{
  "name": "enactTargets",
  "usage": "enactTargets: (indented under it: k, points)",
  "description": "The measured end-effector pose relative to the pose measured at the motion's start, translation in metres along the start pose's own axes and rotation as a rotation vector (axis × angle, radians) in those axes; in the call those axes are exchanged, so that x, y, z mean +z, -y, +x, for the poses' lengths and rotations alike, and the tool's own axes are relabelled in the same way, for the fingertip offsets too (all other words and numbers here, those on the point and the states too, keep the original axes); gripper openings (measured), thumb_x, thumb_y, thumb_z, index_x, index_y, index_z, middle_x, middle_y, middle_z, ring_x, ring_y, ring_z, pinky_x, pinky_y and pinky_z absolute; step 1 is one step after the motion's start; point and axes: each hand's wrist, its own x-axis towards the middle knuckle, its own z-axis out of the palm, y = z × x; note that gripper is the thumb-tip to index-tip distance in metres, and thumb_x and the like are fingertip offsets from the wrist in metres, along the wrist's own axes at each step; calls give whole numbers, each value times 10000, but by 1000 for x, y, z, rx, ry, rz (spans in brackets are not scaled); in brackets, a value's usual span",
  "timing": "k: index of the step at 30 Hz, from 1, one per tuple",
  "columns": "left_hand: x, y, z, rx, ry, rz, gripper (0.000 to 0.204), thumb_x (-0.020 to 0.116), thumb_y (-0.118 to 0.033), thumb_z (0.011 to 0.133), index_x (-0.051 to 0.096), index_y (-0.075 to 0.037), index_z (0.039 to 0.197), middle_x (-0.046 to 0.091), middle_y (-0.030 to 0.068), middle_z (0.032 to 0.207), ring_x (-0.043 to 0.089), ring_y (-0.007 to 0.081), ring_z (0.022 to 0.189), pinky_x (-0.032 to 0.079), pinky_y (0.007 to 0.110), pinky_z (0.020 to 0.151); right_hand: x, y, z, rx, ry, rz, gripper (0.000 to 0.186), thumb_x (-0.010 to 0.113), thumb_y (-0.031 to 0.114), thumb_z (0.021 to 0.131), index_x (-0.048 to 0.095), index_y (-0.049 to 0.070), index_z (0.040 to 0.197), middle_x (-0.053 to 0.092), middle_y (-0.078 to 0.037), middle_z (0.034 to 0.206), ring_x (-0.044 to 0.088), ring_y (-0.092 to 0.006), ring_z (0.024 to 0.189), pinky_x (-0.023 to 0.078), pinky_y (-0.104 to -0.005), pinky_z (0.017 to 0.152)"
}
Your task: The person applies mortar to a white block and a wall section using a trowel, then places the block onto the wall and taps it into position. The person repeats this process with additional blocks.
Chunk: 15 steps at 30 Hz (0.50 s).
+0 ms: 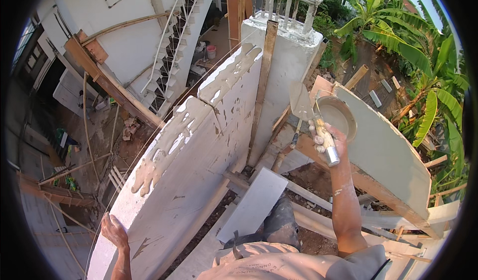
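My right hand [329, 138] grips the handle of a trowel [301, 101], its flat blade angled up and left. Directly behind it is a round bucket [341, 120] with a mortar-grey inside; I cannot tell what supports it. My left hand [113, 229] curls onto the outer edge of a white block wall [194, 180] at the lower left. Uneven grey mortar [162, 145] lies along the wall's top, with white showing through and a gap between two blocks.
A rebar-topped concrete column [269, 81] stands at the wall's far end. A plastered panel [388, 150] is at right, with banana plants beyond. A pale board [251, 203] lies below me. A drop with stairs [167, 66] and bamboo scaffolding is to my left.
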Motion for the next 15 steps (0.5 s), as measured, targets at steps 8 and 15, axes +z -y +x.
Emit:
enactTargets:
  k: [8,15]
  points:
    - [-12,-9,-4,-44,99,-22,377,510,-226,979,607,26,1243,612,199,1243,495,323,1249,273,456,1075,186,-165,249,-415,-407,-379,232,597,219,885,639,7,971,661,-148,863,659,-249,722,548,-396,641]
    - [-12,-7,-4,-25,93,-27,382,516,-228,974,599,20,1252,593,193,1251,477,320,1256,262,474,1084,200,-236,329,-507,-690,-1330,321,493,181,893,575,-109,1004,652,-286,1021,654,-391,1012,514,-422,863]
